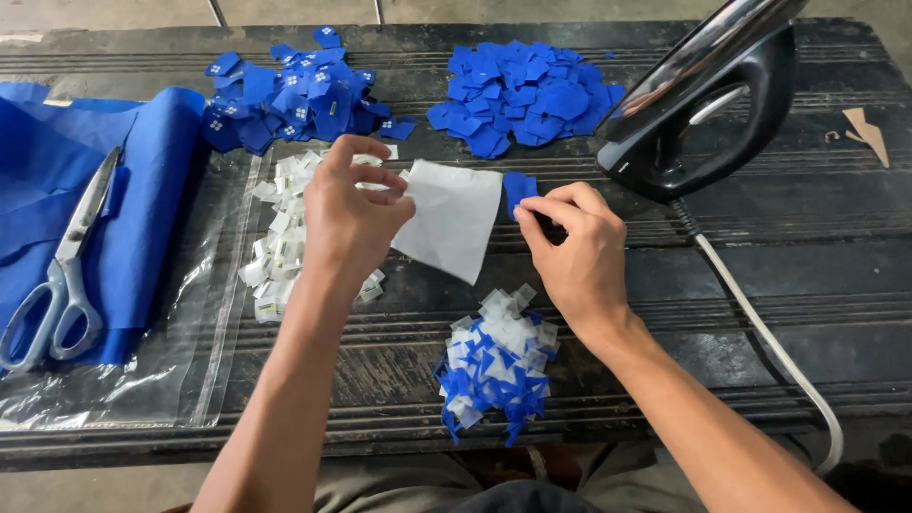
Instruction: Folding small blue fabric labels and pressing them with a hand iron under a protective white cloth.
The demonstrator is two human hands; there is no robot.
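Note:
My left hand (pixel 349 214) pinches the left edge of a white cloth sheet (pixel 454 217) lying on the dark ribbed table (pixel 741 256). A small blue fabric patch (pixel 519 188) lies just right of the sheet, and my right hand (pixel 570 249) pinches its lower edge with thumb and forefinger. Below both hands, near the front of the table, lies a heap of blue patches backed with white squares (pixel 498 359). Small white labels (pixel 281 237) are scattered under and left of my left hand.
An upright black iron (pixel 708 100) stands at the right, its white cord (pixel 769 337) running to the front edge. Two piles of blue patches (pixel 290 100) (pixel 522 95) lie at the back. Scissors (pixel 62 271) rest on blue cloth (pixel 142 180) and a clear plastic bag (pixel 204 313) at left.

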